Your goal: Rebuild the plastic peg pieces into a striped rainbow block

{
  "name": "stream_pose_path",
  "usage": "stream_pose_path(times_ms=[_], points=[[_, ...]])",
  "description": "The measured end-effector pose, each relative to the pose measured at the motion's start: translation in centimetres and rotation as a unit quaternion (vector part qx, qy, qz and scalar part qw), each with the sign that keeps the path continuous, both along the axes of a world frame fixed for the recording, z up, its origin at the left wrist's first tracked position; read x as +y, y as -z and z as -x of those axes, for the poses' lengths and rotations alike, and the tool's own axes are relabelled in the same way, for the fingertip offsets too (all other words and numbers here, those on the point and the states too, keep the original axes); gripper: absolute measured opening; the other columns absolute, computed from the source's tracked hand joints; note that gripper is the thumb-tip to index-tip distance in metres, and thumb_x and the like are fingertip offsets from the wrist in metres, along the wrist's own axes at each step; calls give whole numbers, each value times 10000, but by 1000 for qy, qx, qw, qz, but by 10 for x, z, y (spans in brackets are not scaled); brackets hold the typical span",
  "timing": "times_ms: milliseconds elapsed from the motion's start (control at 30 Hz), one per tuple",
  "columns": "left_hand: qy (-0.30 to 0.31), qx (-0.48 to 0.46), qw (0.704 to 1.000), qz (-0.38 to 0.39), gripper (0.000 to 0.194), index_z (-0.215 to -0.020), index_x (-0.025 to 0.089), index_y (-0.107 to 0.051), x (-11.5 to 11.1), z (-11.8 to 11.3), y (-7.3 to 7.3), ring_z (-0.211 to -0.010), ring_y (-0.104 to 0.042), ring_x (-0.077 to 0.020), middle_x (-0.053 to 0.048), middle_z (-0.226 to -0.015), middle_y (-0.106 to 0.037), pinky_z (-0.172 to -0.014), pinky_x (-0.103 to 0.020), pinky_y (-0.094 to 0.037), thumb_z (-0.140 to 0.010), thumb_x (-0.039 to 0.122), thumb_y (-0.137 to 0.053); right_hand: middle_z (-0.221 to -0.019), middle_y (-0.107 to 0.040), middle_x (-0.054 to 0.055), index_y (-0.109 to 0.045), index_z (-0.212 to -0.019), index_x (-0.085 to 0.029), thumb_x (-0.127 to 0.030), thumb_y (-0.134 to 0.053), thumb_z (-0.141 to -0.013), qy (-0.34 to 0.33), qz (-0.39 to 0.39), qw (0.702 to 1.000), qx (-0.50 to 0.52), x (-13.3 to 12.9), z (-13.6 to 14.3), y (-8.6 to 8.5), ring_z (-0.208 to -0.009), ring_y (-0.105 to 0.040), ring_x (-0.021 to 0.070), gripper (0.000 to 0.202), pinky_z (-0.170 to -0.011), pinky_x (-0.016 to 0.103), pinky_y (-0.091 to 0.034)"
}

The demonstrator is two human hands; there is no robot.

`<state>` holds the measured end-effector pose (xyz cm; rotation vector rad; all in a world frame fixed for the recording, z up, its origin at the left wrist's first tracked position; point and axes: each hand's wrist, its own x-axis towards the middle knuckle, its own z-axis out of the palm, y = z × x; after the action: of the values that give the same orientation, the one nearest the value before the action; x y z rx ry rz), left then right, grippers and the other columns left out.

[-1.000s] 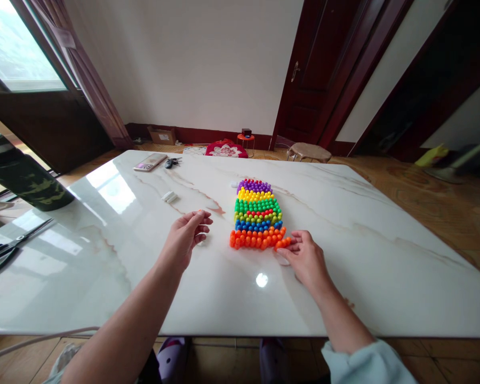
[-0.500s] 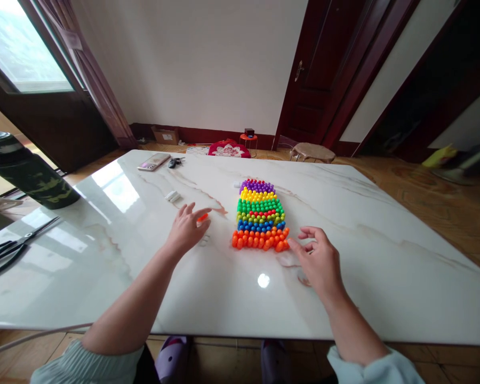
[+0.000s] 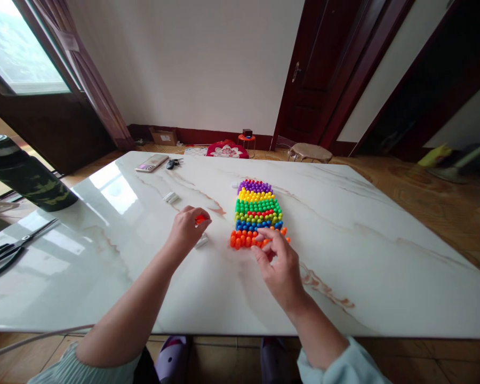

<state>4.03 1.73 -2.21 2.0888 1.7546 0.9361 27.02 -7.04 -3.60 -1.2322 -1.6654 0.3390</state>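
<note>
Head cam: L hand (image 3: 185, 226) w/ orange bead(s) (image 3: 200, 219).

Left sleeve (image 3: 88, 368), well behind left hand (image 3: 186, 230): pale blue-green, finely ribbed, gathered. Right sleeve (image 3: 338, 367), behind right hand (image 3: 280, 262): same pale blue-green, loosely creased. Black cloth (image 3: 149, 369) beside left sleeve. Purple clogs (image 3: 171, 361), one below each hand; left one with round hole, reddish near top.

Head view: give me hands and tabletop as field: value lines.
left hand: pinching an orange piece
right hand: open, at the near end of the beadwork; contact unclear
beadwork: multicolored bands, orange nearest the person
white pieces: one beside left hand, one farther off
far edge: phone, keys
left side: scissors, bottle
</note>
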Motion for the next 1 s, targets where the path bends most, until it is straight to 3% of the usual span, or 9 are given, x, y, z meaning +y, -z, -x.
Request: stream_pose_path(times_ms=[67, 167, 300, 533, 767, 900, 1000], points=[[70, -50, 993, 79, 161, -759, 208, -697, -14, -7, -5, -685, -618, -184, -44, -775, -663, -688, -301, -485, -742, 350, -623, -1086, -616, 65, -510, -1219, -235, -183, -538, -880, -51, 7, 998, -35, -3, 12, 6, -710, -604, 133, 343, -715, 293, -532], [166, -133, 950, 227, 193, -761, 201, -656, -35, -17, -4, -598, -626, -162, -3, -648, -638, -571, -256, -485, -720, 390, -669, -1153, -590, 87, -502, -1238, -230, -126, -559, -846, -99, 12, 993, -64, -8, 26, 13, -788, -616, 162, 410, -767, 320, -536], [201, -171, 912, 315, 217, -744, 195, -604, -53, -30, -1, -529, -631, -151, 20, -595, -621, -498, -234, -490, -735, 405, -657, -1024, -626, 48, -569, -1128, -225, -103, -607, -824, -115, 32, 990, -73, -12, 32, 15, -838, -616, 178, 330, -780, 311, -521], [198, -164, 928, 270, 323, -712, 180, -606, -56, -47, 5, -416, -567, -117, 22, -561, -594, -393, -195, -412, -708, 491, -691, -920, -668, 18, -631, -981, -236, -128, -596, -848, -77, 68, 992, -73, -10, 25, 12, -852, -627, 175, 175, -779, 286, -495], [247, -110, 925, 268, 186, -834, 179, -696, -59, -45, 3, -503, -569, -121, 13, -600, -628, -502, -218, -424, -749, 335, -639, -844, -666, -9, -674, -887, -261, -88, -652, -755, -37, 106, 986, -120, -10, 6, 7, -806, -621, 171, 218, -709, 267, -475], [196, -45, 955, 217, 119, -672, 205, -708, -52, -36, 4, -532, -541, -130, 5, -570, -637, -526, -230, -377, -687, 319, -682, -767, -655, -14, -659, -799, -232, -157, -678, -755, 11, 139, 987, -77, -5, -11, 14, -637, -598, 136, 88, -620, 247, -474], [168, -37, 963, 206, 126, -642, 217, -713, -48, -34, 9, -524, -528, -136, 5, -560, -636, -512, -237, -356, -665, 340, -698, -804, -671, -3, -638, -805, -224, -151, -657, -766, 35, 130, 989, -58, 0, -15, 24, -679, -622, 148, 85, -666, 261, -496]])
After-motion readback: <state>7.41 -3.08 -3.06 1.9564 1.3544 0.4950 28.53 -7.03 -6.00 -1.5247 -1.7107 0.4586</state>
